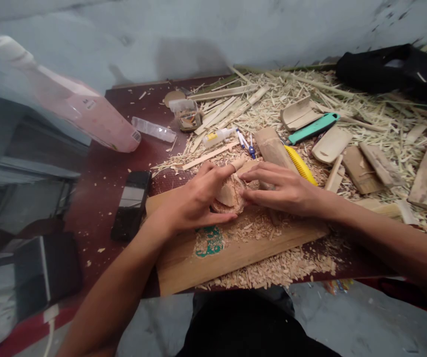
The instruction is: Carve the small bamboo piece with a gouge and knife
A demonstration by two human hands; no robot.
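Note:
A pale, roundish carved piece of wood (225, 196), with shavings about it, sits between my two hands over a flat wooden board (187, 267). My left hand (198, 196) grips it from the left, fingers over the far side and thumb along the near side. From the right, the fingertips and thumb of my right hand (282, 189) close on its edge. Part of the piece is covered by my fingers. Wood shavings (250, 229) lie on the board below, partly over a green marking (213, 242).
Behind my hands are a bamboo piece (273, 146), a yellow-handled tool (300, 166), a teal-handled cutter (313, 129), a compass (246, 141) and a small glue bottle (216, 137). A pink bottle (87, 114) and black phone (131, 204) are left. Bamboo strips (291, 94) cover the back.

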